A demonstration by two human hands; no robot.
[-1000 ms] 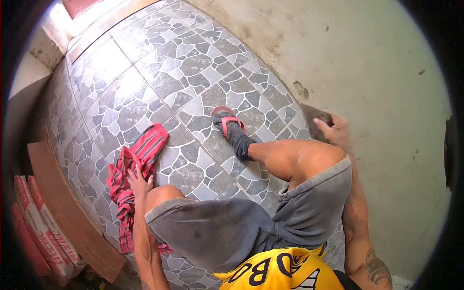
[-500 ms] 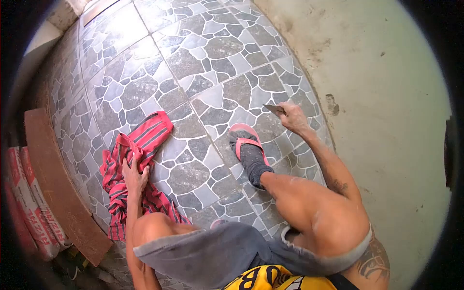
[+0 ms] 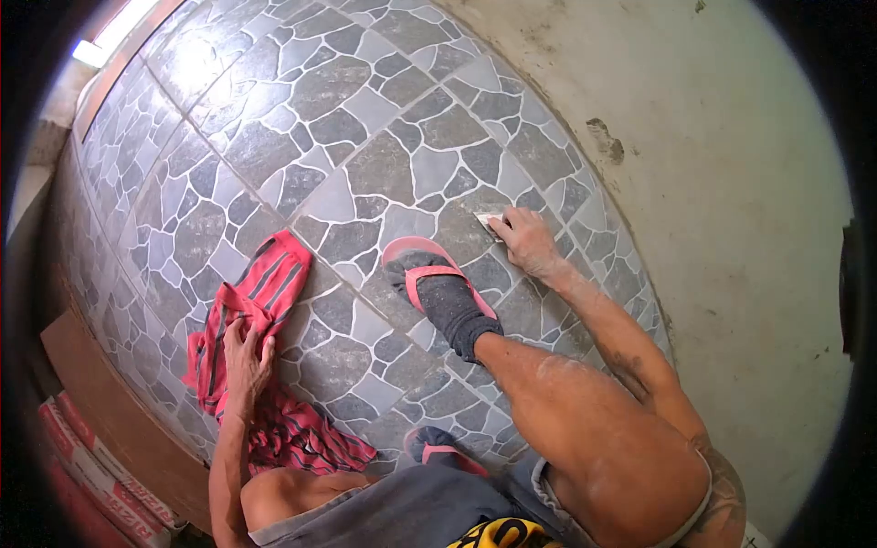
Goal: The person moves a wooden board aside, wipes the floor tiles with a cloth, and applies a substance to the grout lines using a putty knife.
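Observation:
My left hand (image 3: 244, 361) is closed on a bunched pinkish-red striped cloth (image 3: 265, 279) with dark and grey stripes, lying on the tiles. One long end of it stretches away from me like a sleeve. My right hand (image 3: 530, 242) grips a small, thin, flat scraper (image 3: 491, 223), mostly covered by the fingers. Its blade is down at the stone-patterned tile floor (image 3: 379, 169), to the right of my forward foot; whether it touches cannot be made out.
My foot in a dark sock and pink flip-flop (image 3: 429, 274) stands between my hands; the other flip-flop (image 3: 457, 459) is nearer me. A bare concrete strip (image 3: 740, 228) borders the tiles on the right. A brown board (image 3: 128, 416) and red-and-white bags (image 3: 110, 484) lie at lower left.
My right hand has moved slightly left and lowered the scraper from above the floor to the tiles. My left hand keeps hold of the cloth. The view has shifted, showing my second foot more.

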